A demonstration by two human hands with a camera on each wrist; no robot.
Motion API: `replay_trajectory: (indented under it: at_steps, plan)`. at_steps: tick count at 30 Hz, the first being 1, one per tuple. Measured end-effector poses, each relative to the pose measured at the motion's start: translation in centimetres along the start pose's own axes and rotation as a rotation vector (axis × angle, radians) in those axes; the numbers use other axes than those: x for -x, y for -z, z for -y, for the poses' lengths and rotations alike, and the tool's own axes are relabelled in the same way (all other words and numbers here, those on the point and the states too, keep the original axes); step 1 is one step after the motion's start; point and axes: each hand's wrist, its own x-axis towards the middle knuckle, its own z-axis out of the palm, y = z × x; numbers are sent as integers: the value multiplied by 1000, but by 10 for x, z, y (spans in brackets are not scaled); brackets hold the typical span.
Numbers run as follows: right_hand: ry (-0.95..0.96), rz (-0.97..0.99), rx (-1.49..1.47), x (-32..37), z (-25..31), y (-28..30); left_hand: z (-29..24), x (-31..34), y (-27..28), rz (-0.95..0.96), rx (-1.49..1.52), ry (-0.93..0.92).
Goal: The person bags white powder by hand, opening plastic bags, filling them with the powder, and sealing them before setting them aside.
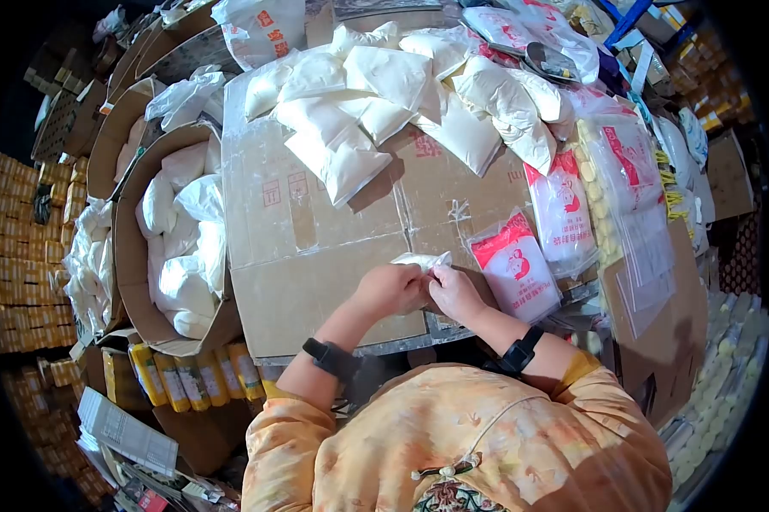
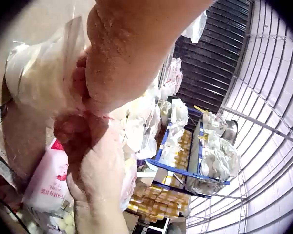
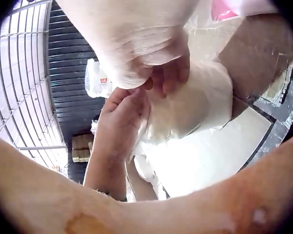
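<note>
Cardboard box (image 1: 133, 256) on the left, packed with plump white bags (image 1: 184, 247). A row of yellow packets (image 1: 192, 375) stands just near of it, lower down. Right of the box is the desk (image 1: 316, 282), topped with flattened cardboard. A heap of white powder pouches (image 1: 384, 94) lies on its far part.

At the near edge of the desk, about mid-scene, the left hand (image 1: 390, 290) has its fingers curled and pinches the small white bag (image 1: 420, 260) at its near end. The right hand (image 1: 457, 294) touches the left and pinches the same bag from the right, fingers bent onto the plastic. The bag sits just above the cardboard, between both hands' fingertips and slightly far of them.

The right wrist view shows the bag (image 3: 195, 107) full and pale against the desk. In the left wrist view the plastic (image 2: 39, 73) is bunched beside the fingers.

Just right of the hands lie red-and-white printed bags (image 1: 517, 264), flat on the desk. Farther right are clear bags of yellow pieces (image 1: 623, 188).
</note>
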Motion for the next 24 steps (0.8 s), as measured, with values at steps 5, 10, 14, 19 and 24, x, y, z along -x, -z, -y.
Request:
replay_trajectory:
  at_steps: [5, 10, 14, 19, 24]
  plan:
    - [-77, 38, -74, -4, -14, -8, -8, 0, -12, -101, -158, 12]
    - [-115, 90, 14, -3, 9, 4, -7, 0, -22, -294, -308, -143]
    - [-90, 85, 1, -4, 9, 4, -6, 3, -26, -363, -373, -185]
    - [34, 20, 142, -1, 2, 1, -8, 7, -8, -255, -390, -182]
    - [81, 21, 127, -3, 3, 7, -6, -1, -7, -137, -287, -121]
